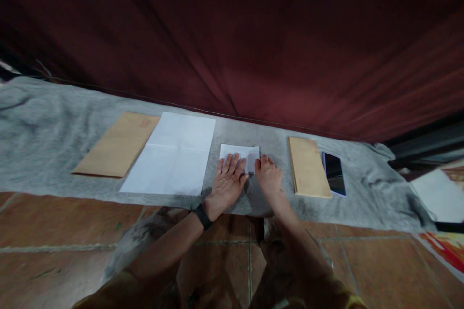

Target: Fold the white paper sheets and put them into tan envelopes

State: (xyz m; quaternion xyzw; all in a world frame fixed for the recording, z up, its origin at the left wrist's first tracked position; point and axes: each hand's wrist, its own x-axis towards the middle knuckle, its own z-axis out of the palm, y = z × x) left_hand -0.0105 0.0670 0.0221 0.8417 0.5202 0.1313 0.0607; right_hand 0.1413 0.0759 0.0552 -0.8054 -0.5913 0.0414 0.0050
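Observation:
A small folded sheet of white paper (235, 150) lies on the grey cloth in front of me. Flat on top of it rests my left hand (227, 181), fingers spread, a black band on the wrist. At the paper's right edge my right hand (268, 175) is closed, its fingers curled against that edge; the fingertips are partly hidden. Left of my hands is a larger white sheet (174, 154) with crease lines, overlapping the edge of a large brown envelope (118, 147).
The grey cloth (43, 125) covers a long narrow surface. To the right lie a stack of smaller brown envelopes (310, 166) and a phone (334, 174). A dark red curtain (232, 48) hangs behind. Tiled floor (65, 227) shows at the near side.

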